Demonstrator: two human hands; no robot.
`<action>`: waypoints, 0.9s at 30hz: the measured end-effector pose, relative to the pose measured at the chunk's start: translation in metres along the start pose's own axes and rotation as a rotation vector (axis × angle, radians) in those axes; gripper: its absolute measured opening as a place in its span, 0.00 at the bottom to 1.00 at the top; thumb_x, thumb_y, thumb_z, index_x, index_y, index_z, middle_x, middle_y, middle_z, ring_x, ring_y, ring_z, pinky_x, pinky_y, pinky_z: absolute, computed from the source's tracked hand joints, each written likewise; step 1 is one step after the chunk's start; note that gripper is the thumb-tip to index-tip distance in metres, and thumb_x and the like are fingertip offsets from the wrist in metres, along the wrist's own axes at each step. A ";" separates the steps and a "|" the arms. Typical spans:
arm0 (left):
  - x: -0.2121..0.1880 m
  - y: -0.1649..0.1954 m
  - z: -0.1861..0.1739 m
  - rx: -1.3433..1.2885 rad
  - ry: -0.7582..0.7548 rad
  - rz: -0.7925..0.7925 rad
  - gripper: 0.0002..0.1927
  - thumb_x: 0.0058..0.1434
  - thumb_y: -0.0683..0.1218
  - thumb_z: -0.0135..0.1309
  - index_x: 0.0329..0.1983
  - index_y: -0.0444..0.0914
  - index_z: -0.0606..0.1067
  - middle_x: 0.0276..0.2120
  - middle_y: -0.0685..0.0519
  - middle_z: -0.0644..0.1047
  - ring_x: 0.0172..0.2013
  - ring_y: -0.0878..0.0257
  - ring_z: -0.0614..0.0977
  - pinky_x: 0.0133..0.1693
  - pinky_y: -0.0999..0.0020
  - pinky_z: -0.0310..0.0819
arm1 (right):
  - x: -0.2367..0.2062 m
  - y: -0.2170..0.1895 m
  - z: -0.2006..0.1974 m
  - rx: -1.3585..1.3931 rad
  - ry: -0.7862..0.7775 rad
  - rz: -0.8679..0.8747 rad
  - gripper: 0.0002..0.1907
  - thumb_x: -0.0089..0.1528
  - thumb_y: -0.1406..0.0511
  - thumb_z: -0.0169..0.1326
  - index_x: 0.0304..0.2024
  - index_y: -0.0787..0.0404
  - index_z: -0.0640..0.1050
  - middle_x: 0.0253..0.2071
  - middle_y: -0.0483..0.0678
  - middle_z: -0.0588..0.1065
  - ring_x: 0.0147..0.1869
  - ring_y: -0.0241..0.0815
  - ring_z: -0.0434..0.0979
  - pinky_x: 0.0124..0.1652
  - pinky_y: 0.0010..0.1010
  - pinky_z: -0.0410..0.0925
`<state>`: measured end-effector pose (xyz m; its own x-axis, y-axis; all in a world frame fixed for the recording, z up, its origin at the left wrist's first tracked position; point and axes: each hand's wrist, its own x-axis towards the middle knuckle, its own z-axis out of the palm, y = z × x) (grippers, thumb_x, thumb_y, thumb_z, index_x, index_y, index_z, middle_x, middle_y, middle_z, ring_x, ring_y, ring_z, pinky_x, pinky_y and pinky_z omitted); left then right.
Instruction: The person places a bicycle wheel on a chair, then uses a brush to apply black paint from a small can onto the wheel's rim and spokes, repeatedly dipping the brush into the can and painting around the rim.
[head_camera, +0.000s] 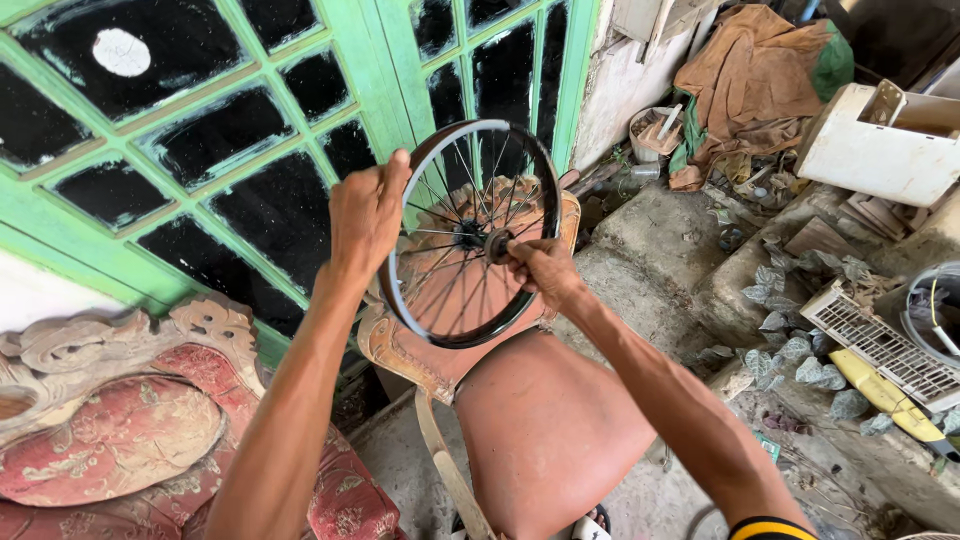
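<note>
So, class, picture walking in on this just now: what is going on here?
A person holds a black spoked bicycle wheel upright above a worn brown chair seat. The left hand grips the rim at its upper left, while the right hand pinches the hub at the centre. Behind the wheel stands a green-framed window; rubble and junk lie to the right.

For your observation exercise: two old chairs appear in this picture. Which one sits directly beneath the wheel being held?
The plain brown-seated chair in the middle, under the black spoked wheel. The other chair, lower left, has red floral upholstery and sits aside.
</note>
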<state>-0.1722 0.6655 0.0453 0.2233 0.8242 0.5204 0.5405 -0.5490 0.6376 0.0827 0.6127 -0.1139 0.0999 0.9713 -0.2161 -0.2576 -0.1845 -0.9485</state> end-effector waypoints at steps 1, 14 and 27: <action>-0.012 -0.001 -0.003 -0.042 0.040 0.001 0.34 0.75 0.66 0.39 0.29 0.37 0.81 0.13 0.60 0.71 0.14 0.69 0.72 0.19 0.67 0.64 | -0.003 -0.001 -0.002 -0.017 -0.004 -0.001 0.13 0.66 0.65 0.55 0.36 0.72 0.81 0.23 0.49 0.76 0.18 0.33 0.70 0.15 0.22 0.59; -0.237 -0.015 0.067 -0.730 0.359 -0.588 0.29 0.71 0.59 0.45 0.62 0.33 0.73 0.50 0.46 0.79 0.49 0.59 0.80 0.51 0.62 0.73 | -0.042 -0.030 -0.017 -0.339 0.090 -0.046 0.16 0.65 0.66 0.56 0.29 0.74 0.80 0.21 0.50 0.76 0.16 0.33 0.70 0.14 0.26 0.58; -0.290 -0.013 0.127 -1.478 0.097 -1.019 0.45 0.65 0.70 0.37 0.66 0.28 0.67 0.61 0.34 0.74 0.62 0.40 0.75 0.65 0.44 0.60 | -0.087 -0.049 -0.013 -0.600 0.221 -0.081 0.18 0.67 0.63 0.55 0.29 0.72 0.81 0.20 0.49 0.76 0.16 0.33 0.70 0.16 0.27 0.61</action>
<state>-0.1409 0.4508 -0.1859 0.2272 0.9017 -0.3679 -0.6885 0.4159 0.5942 0.0989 0.5354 -0.0514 0.3082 0.9437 -0.1204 0.3350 -0.2261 -0.9147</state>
